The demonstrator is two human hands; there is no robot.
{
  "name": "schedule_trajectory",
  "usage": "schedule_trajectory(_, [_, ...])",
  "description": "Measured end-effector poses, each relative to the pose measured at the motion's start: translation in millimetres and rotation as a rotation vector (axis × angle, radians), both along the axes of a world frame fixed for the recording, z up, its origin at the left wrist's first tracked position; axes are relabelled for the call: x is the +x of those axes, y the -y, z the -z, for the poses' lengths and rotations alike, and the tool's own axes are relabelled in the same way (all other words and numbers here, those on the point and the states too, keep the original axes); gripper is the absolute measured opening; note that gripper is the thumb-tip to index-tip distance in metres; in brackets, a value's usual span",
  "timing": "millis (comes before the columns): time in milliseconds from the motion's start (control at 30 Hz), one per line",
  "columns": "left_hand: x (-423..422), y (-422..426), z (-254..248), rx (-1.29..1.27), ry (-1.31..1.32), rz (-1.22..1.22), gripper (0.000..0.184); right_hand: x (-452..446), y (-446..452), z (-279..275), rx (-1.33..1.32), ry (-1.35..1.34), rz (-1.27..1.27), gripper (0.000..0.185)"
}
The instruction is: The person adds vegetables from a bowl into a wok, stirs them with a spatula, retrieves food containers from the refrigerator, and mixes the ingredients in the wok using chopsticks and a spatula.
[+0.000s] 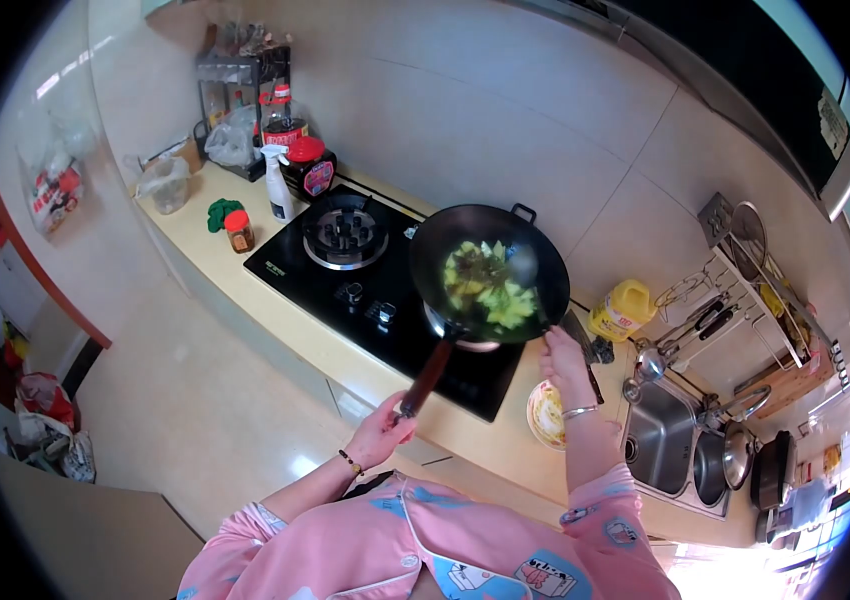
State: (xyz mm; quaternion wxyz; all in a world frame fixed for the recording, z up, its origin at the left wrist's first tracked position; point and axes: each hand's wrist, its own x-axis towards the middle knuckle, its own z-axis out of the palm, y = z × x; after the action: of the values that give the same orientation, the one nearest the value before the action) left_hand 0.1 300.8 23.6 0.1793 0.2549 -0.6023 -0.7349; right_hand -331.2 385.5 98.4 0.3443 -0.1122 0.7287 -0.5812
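Note:
A black wok (435, 245) with green and brown food (490, 285) in it sits over the right burner of the black gas hob (290, 262). My left hand (382, 430) is closed round the end of the wok's wooden handle (429, 375). My right hand (563, 358) is closed at the wok's near right rim; what its fingers hold there is too small to make out. Just below that hand, a patterned plate (545, 415) lies on the counter.
A yellow oil jug (625, 310) stands right of the hob, before the sink (660, 435). On the left are a spray bottle (277, 185), a red-lidded jar (239, 231), a green cloth (224, 214) and the other burner (345, 232). The range hood (745, 80) hangs above.

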Motion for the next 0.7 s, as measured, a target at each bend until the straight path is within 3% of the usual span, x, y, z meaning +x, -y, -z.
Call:
schedule_trajectory(33, [0.0, 0.5, 1.4, 0.004, -0.009, 0.006, 0.053, 7.7, 6.8, 2.5, -0.116, 0.226, 0.032, 0.043])
schedule_trajectory(100, [0.2, 0.5, 1.6, 0.011, -0.01, 0.004, 0.053, 26.1, 14.5, 0.2, -0.143, 0.287, 0.008, 0.046])
schedule_trajectory(233, [-0.3, 0.5, 2.9, 0.007, 0.001, -0.005, 0.053, 65.8, 5.3, -25.1, -0.081, 0.12, -0.13, 0.045])
schedule_trajectory(300, [-0.5, 0.7, 0.9, 0.009, 0.02, -0.003, 0.055, 77.9, -0.4, -28.4, 0.055, -0.087, -0.243, 0.045])
schedule_trajectory(367, [-0.8, -0.2, 0.8, 0.01, 0.036, -0.002, 0.056, 61.7, -5.6, 1.5, 0.136, -0.105, -0.277, 0.044])
schedule_trajectory(433, [-0.7, -0.1, 1.8, 0.044, 0.01, -0.014, 0.057, 55.8, -2.5, 13.3, 0.103, -1.13, -0.311, 0.043])
schedule_trajectory(467, [-0.4, -0.1, 1.8, 0.042, 0.009, -0.015, 0.057, 46.1, -8.6, 10.7, 0.241, -0.844, -0.289, 0.042])
schedule_trajectory(567, [-1.3, 2.2, 0.3, 0.026, -0.009, -0.013, 0.052, 40.1, -20.7, -16.4, 0.351, -0.799, -0.221, 0.043])
schedule_trajectory(700, [-1.6, -0.3, 4.4, 0.026, 0.001, -0.021, 0.052, 25.5, -47.8, -19.4, 0.271, -0.8, -0.112, 0.043])
